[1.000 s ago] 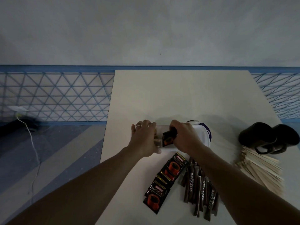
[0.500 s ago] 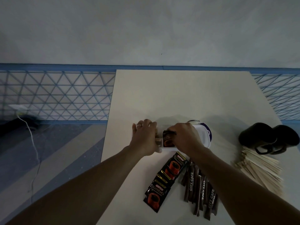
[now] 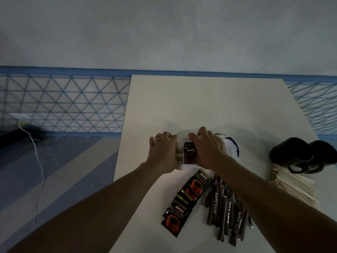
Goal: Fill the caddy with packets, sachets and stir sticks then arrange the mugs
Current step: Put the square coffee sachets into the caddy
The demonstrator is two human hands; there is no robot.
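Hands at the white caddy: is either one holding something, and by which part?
The left hand grips the caddy by its left end. The right hand rests by the coffee packet in it; a hold cannot be told.

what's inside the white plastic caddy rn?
One black-and-orange coffee packet stands inside the white plastic caddy, with tan pieces beside it. The left hand and right hand cover the rest.

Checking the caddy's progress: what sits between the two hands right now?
In the head view, a Kopiko packet stands in the white caddy between the left hand and right hand; tan pieces show at its left.
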